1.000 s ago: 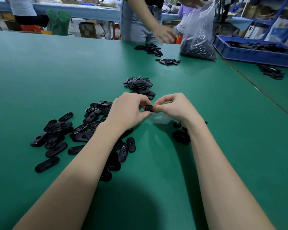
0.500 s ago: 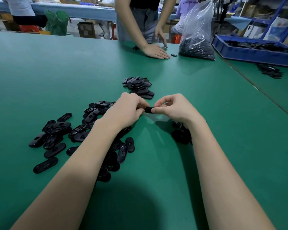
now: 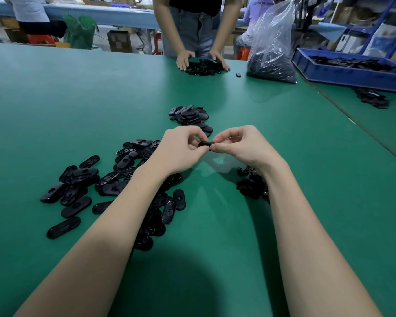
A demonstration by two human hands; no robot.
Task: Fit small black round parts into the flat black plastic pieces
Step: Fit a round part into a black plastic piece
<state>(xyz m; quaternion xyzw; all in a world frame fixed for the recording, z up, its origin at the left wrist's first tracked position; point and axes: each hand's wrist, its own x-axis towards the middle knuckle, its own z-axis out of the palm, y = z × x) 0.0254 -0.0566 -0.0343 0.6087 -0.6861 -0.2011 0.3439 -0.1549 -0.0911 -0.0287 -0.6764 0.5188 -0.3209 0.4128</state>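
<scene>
Both hands meeting above the green table point(image 3: 55, 106), pinching one flat black plastic piece point(image 3: 204, 144) between them: left hand point(image 3: 181, 152) gripping its left end with curled fingers, right hand point(image 3: 240, 147) pinching its right end with thumb and forefinger. Can't tell if a round part is sitting in it. Loose pile of flat black pieces point(image 3: 82, 181) lying under and left of the left forearm, smaller heap of small black round parts point(image 3: 252, 184) lying beside the right wrist, stack of pieces point(image 3: 190, 116) sitting just beyond the hands
</scene>
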